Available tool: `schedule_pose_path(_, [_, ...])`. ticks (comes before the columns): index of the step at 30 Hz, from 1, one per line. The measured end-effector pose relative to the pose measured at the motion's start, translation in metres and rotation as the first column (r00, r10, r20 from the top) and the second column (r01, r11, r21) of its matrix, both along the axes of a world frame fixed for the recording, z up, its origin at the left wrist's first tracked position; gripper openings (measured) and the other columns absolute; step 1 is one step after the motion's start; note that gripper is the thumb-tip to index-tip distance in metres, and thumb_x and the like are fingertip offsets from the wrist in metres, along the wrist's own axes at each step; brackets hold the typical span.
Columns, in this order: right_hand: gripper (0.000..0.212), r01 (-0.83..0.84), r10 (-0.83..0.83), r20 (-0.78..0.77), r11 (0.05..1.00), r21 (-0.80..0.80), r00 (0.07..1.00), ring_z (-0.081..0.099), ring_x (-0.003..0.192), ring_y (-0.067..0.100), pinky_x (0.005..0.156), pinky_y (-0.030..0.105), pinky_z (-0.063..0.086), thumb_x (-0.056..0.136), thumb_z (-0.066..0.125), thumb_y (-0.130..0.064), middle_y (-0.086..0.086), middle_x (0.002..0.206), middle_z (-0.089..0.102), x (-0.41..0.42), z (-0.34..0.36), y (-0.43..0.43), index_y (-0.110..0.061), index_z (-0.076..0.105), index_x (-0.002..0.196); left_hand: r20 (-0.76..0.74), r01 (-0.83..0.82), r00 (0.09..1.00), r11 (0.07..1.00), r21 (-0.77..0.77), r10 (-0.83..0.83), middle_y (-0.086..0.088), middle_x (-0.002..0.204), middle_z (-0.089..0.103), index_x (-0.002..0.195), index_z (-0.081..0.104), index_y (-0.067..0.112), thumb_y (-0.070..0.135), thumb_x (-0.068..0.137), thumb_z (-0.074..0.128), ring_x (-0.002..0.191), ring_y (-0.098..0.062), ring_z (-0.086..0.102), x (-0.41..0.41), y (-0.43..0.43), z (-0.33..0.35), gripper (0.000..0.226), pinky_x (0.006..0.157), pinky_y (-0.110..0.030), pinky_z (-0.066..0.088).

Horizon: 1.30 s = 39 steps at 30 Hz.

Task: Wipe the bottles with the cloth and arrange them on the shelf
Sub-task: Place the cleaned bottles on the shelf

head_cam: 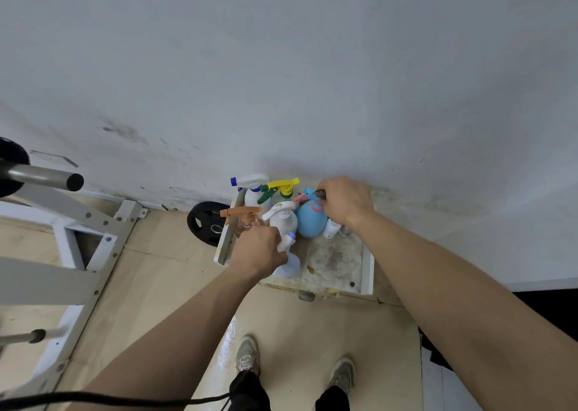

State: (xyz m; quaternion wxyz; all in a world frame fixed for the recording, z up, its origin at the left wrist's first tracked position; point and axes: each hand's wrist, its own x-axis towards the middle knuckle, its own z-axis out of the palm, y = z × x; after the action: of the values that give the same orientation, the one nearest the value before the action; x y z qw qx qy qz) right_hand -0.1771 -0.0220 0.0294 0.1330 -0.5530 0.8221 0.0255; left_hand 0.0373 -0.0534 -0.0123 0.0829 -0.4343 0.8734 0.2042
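Observation:
A low white shelf with a stained top stands against the wall. At its back-left are several spray bottles: a white one with a blue nozzle, one with a yellow-and-green trigger, an orange-trigger one and a white one. My left hand grips a pale blue-white spray bottle at the shelf's front left. My right hand holds the top of a round blue bottle with a pink trigger, and something dark shows between its fingers. No cloth is clearly visible.
A small white bottle stands under my right wrist. A black weight plate leans against the wall, left of the shelf. A white metal rack with a steel bar fills the left. My shoes stand on beige floor.

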Motion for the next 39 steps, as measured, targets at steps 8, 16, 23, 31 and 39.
schedule_pose_path(8, [0.010,-0.107,0.110,-0.087,0.994,0.028,0.990,0.065,0.098,0.030,0.067,0.030,0.038,0.096,0.059,-0.026,0.002,0.106,0.068,-0.004,-0.010,-0.015,-0.024,0.068,0.100,-0.037,-0.034,0.999,0.998,0.044,0.036,-0.006,0.082,0.066,0.089,0.071,0.013,0.038,0.083,0.070,0.065,-0.019,0.054,-0.005,-0.002,0.002,0.025,0.048,-0.024,0.028])
schedule_pose_path(16, [0.016,-0.101,0.103,-0.060,0.994,0.034,0.993,0.064,0.098,0.031,0.067,0.031,0.040,0.097,0.057,-0.027,0.004,0.104,0.062,-0.010,-0.029,-0.015,-0.023,0.069,0.107,-0.098,-0.144,0.983,0.986,0.088,0.152,-0.005,0.078,0.069,0.086,0.075,0.012,0.042,0.078,0.073,0.070,-0.021,0.064,-0.009,0.002,-0.008,0.032,0.065,-0.036,0.057])
schedule_pose_path(23, [0.013,-0.064,0.064,0.013,0.998,-0.010,0.998,0.064,0.098,0.030,0.065,0.031,0.039,0.097,0.061,-0.030,0.000,0.098,0.056,-0.010,-0.040,-0.018,-0.026,0.068,0.107,-0.127,-0.214,0.962,0.957,0.198,0.241,-0.004,0.091,0.068,0.096,0.070,0.011,0.042,0.077,0.079,0.080,-0.021,0.064,-0.014,0.001,-0.014,0.038,0.073,-0.036,0.057])
schedule_pose_path(31, [0.026,0.180,-0.146,0.179,0.965,-0.191,0.973,0.064,0.101,0.028,0.075,0.037,0.052,0.097,0.059,-0.026,0.000,0.118,0.063,-0.004,-0.024,0.029,-0.024,0.067,0.122,-0.119,-0.384,0.862,0.788,0.481,0.492,-0.004,0.100,0.059,0.113,0.055,0.021,0.031,0.080,0.077,0.092,-0.026,0.061,-0.019,0.014,-0.015,0.041,0.074,-0.039,0.058])
schedule_pose_path(39, [0.019,-0.101,0.008,0.510,0.983,0.155,0.860,0.064,0.087,0.018,0.076,0.042,0.057,0.085,0.063,-0.030,-0.010,0.090,0.069,0.026,-0.026,0.083,-0.033,0.070,0.103,-0.061,-0.405,0.425,0.250,0.880,0.903,-0.027,0.106,0.066,0.093,0.058,0.007,0.006,0.087,0.077,0.088,-0.037,0.069,-0.036,0.031,-0.011,0.020,0.066,-0.039,0.064])
